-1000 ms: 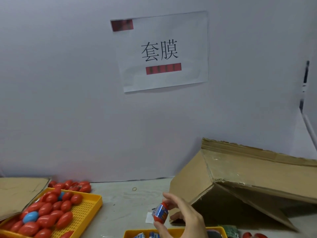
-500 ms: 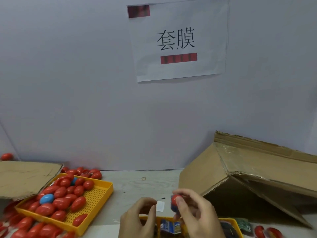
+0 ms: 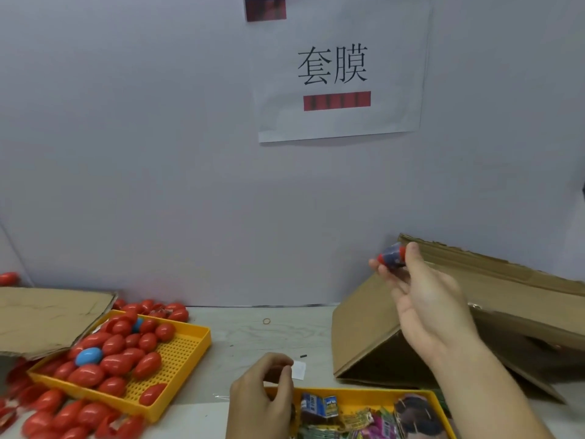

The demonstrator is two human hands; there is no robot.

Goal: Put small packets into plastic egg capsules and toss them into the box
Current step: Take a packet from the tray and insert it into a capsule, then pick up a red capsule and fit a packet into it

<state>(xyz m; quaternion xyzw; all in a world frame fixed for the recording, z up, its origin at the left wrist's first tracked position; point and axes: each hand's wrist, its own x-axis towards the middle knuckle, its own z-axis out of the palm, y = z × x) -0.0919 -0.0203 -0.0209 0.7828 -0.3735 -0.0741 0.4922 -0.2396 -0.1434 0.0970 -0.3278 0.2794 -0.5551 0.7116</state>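
Right hand (image 3: pixel 424 299) raised above tabletop (image 3: pixel 269 340), fingertips pinched on capsule (image 3: pixel 392 255), in front of box (image 3: pixel 474 312) top edge. Left hand (image 3: pixel 261 397) low, fingers curled nearly closed at near edge of packet tray (image 3: pixel 364 395); whether it holds anything, cannot tell. Red capsules fill left tray (image 3: pixel 186 350).
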